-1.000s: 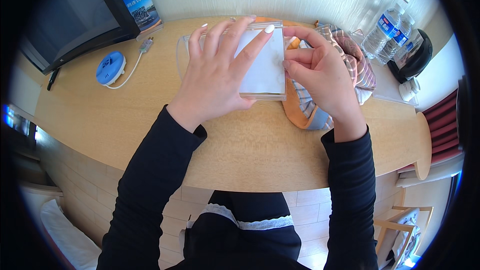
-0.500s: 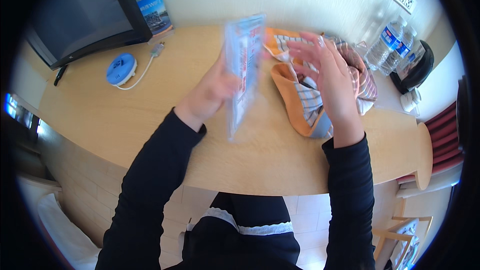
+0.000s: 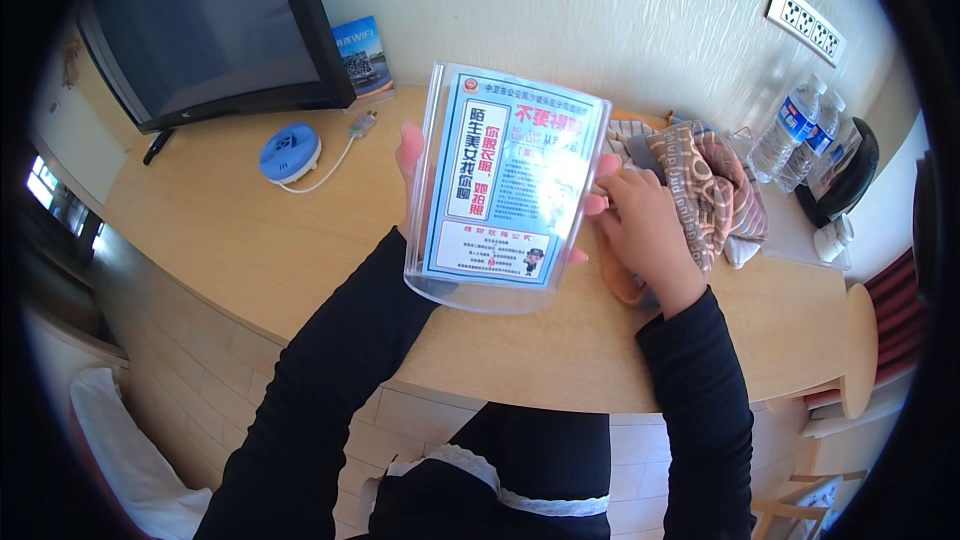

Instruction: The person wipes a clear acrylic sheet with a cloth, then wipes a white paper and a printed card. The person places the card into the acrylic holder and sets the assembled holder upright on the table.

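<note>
My left hand (image 3: 410, 150) holds up a clear acrylic sign stand (image 3: 428, 275) above the desk, tilted, with its printed side toward me. The thumb is at the stand's left edge and fingertips show past its right edge; the palm is hidden behind. Inside the stand is a light-blue printed notice (image 3: 510, 185). Beside its right edge is my right hand (image 3: 650, 230), fingers bent and drawn together; what they hold, if anything, is hidden. Behind and under that hand lies a crumpled patterned cloth (image 3: 690, 175), brown, orange and striped.
A monitor (image 3: 215, 30) and a small blue card stand (image 3: 363, 60) are at the back left. In front lies a round blue-and-white device (image 3: 290, 152) with a white cord and plug. Two water bottles (image 3: 790, 130), a black kettle (image 3: 845, 170) and a white cup (image 3: 833, 237) stand at the right.
The sign stand has turned from nearly edge-on to face me. My right hand has come lower, and its spread fingers have curled in beside the stand. The view has shifted slightly.
</note>
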Motion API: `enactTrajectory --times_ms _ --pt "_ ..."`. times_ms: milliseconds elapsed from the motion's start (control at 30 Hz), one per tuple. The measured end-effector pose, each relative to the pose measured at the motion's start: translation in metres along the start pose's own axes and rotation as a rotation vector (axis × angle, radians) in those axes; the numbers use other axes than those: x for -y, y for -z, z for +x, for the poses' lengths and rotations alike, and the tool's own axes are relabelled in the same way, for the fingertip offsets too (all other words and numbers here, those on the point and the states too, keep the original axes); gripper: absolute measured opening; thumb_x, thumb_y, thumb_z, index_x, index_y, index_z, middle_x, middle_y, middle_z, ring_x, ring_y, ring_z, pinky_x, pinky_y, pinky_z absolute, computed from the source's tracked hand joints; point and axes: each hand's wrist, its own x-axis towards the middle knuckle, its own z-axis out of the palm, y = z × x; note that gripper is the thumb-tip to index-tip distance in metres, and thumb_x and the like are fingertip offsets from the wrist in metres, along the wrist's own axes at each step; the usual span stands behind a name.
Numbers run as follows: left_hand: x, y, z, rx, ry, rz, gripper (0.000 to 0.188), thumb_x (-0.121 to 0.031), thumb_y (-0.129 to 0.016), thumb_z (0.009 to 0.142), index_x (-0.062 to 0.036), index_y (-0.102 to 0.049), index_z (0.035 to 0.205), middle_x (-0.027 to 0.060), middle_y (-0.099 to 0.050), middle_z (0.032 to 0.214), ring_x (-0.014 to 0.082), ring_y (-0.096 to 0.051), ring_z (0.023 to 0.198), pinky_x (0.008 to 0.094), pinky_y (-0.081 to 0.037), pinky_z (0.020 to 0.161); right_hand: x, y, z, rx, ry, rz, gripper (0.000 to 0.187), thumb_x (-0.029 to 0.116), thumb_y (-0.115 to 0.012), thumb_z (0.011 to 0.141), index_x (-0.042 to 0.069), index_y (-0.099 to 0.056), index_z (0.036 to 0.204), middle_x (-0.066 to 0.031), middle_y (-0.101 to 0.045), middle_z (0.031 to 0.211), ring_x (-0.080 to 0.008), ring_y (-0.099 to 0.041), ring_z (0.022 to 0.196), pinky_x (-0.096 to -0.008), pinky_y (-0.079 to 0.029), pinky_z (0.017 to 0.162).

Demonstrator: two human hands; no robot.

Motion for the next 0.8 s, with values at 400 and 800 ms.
enactTrajectory --times_ms 400,800 --pt "0.02 -0.006 0.0 -0.442 -0.067 0.432 0.119 -0.087 -0.05 0.076 -0.0035 -0.023 0.156 0.0225 -0.039 0.152 0.0363 -0.048 0.134 0.0497 -0.046 0.108 0.061 0.028 0.003 -0.548 0.491 0.102 0.038 -0.003 -0.076 0.067 0.007 -0.072 0.103 -0.0085 -0.064 0.088 -0.0248 -0.061 0.074 -0.0342 -0.049 0.063" --pt "0.034 -0.002 -0.004 -0.443 -0.061 0.425 0.108 -0.084 -0.045 0.082 -0.0079 -0.025 0.155 0.0213 -0.043 0.144 0.0344 -0.049 0.132 0.0527 -0.046 0.106 0.041 0.014 0.018 -0.554 0.203 0.187 0.026 -0.003 -0.068 0.075 0.004 -0.068 0.1 -0.0105 -0.063 0.087 -0.0306 -0.064 0.077 -0.0386 -0.053 0.069"
